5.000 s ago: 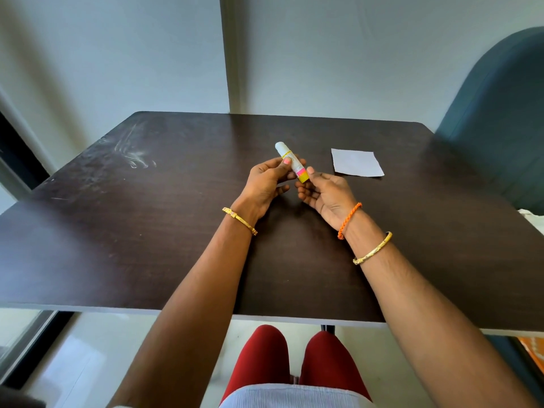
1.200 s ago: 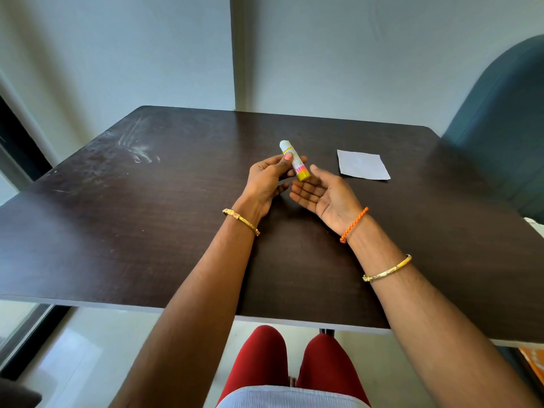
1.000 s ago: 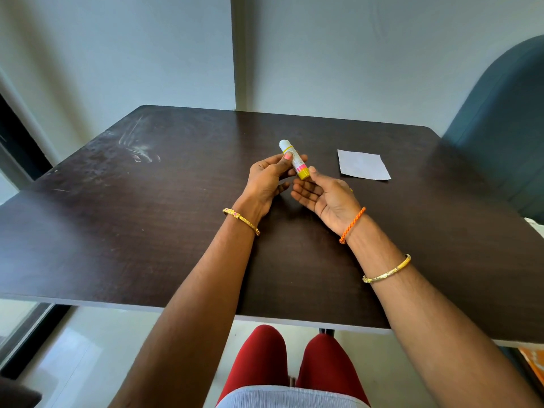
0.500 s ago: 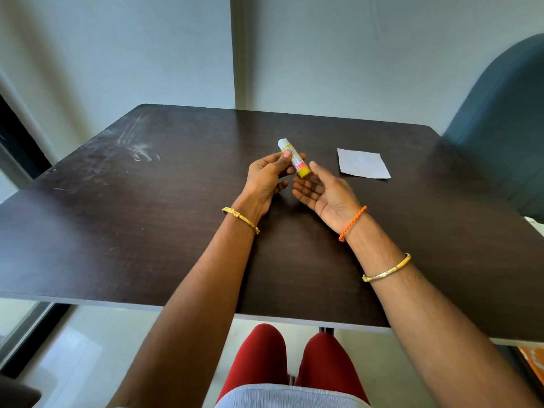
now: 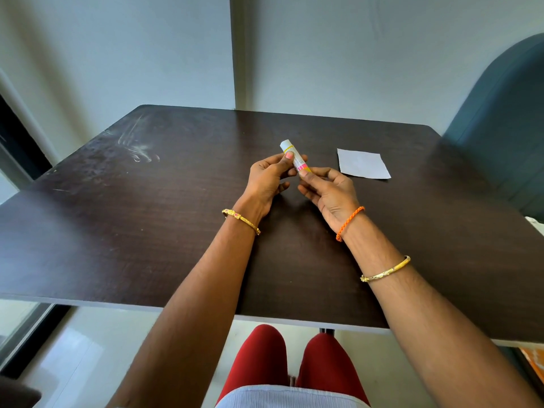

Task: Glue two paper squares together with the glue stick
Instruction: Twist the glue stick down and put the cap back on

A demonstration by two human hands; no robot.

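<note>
A white glue stick (image 5: pixel 292 154) with a pink and yellow lower end is held tilted above the middle of the dark table (image 5: pixel 147 201). My left hand (image 5: pixel 269 179) grips its body between thumb and fingers. My right hand (image 5: pixel 328 191) pinches the yellow bottom end with thumb and forefinger. The white cap end points up and away. A white paper square (image 5: pixel 363 167) lies flat on the table to the right of my hands; whether it is one sheet or two stacked, I cannot tell.
A teal chair back (image 5: pixel 503 122) stands at the table's right side. Pale scuff marks (image 5: pixel 135 145) streak the far left of the tabletop. A wall runs behind the table. My red-clad knees (image 5: pixel 291 363) show below the near edge.
My right hand, lying palm up beside the stick half a second ago, has closed its thumb and forefinger on the stick's yellow end. My left hand keeps its grip.
</note>
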